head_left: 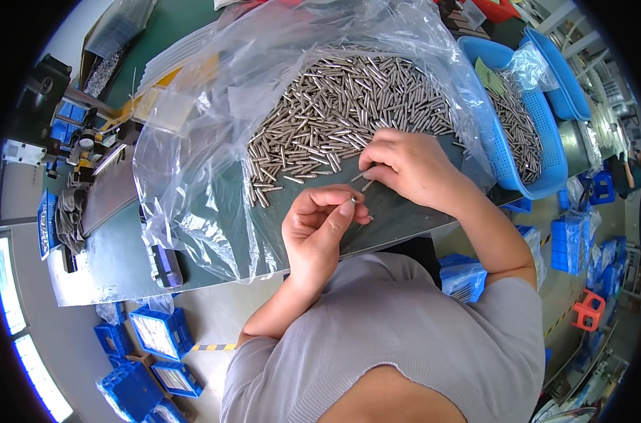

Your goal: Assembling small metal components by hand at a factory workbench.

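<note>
**Both your hands on small steel pins at the edge of the pile**

Far to your left, a stack of grey flat parts (68, 220) lies on the dark green worktable (116, 254), and a small dark block (165, 265) sits near the table's near edge. Below the table edge, blue plastic crates (158, 331) stand on the floor.

Moving in, a large sheet of clear crinkled plastic bag (186, 162) spreads over the table, and on it lies a broad heap of short silver metal pins (342, 106), packed close and pointing every way.

Your left hand (317, 233) is raised just below the heap, fingers curled in, pinching a single short silver pin (349, 206) between thumb and forefinger.

Your right hand (405, 166) rests at the heap's near edge, fingers bent down, closed narrowly on a couple of thin silver pins (366, 180) that poke out from under the fingertips toward your left hand. The two hands are near each other but apart.

Further right, a blue perforated plastic basket (539, 151) holds another batch of silver pins (518, 127), with a second blue basket (560, 77) just beyond it and a small orange stool (590, 310) on the floor below
</note>
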`<act>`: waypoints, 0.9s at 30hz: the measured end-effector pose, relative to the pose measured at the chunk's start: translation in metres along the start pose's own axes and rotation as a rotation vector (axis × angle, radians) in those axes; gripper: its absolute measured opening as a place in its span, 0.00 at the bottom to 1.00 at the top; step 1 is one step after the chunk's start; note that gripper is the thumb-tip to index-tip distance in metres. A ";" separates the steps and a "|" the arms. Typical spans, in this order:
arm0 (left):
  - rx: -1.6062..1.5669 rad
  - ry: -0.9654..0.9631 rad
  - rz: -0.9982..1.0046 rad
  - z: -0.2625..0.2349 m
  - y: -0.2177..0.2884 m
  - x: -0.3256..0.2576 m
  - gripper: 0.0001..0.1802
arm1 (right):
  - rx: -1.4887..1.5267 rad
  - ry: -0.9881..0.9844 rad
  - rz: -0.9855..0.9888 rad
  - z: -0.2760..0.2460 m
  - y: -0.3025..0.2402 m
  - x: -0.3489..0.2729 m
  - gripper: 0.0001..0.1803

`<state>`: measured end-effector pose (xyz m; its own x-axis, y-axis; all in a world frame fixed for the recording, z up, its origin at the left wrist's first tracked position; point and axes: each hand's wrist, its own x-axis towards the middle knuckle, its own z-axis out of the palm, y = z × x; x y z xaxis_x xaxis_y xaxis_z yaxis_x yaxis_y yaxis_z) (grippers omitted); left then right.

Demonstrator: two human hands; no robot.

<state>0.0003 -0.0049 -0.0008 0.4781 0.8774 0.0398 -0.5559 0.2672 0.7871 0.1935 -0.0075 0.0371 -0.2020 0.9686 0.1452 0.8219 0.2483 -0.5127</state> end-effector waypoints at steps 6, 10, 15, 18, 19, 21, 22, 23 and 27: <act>-0.012 0.010 -0.010 0.001 0.000 0.000 0.04 | 0.235 0.086 0.051 0.000 0.000 0.000 0.05; 0.004 0.026 -0.020 0.000 0.001 0.001 0.04 | 0.526 0.053 0.108 -0.018 -0.012 -0.004 0.05; 0.024 0.028 -0.001 0.000 0.000 0.001 0.04 | 0.511 0.059 0.017 -0.017 -0.020 -0.006 0.05; 0.023 0.046 -0.022 0.002 0.001 0.000 0.04 | 0.477 0.065 -0.054 -0.011 -0.020 -0.005 0.05; 0.023 0.046 -0.021 0.002 0.001 0.001 0.04 | 0.477 0.065 -0.055 -0.009 -0.023 -0.004 0.05; 0.022 0.000 -0.003 0.000 0.000 0.001 0.05 | 0.593 0.025 0.050 -0.007 -0.030 -0.005 0.05; 0.021 -0.001 -0.004 0.000 -0.001 0.001 0.05 | 0.745 0.018 0.111 0.004 -0.026 -0.005 0.06; 0.015 0.002 0.003 -0.001 -0.001 0.001 0.05 | 0.745 0.017 0.110 0.005 -0.025 -0.005 0.06; 0.010 0.017 -0.002 0.000 0.000 0.002 0.05 | 0.682 0.047 0.023 0.009 -0.024 -0.007 0.05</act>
<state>0.0012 -0.0032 -0.0009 0.4676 0.8835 0.0283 -0.5485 0.2649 0.7930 0.1701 -0.0205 0.0406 -0.1525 0.9758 0.1566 0.3037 0.1971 -0.9322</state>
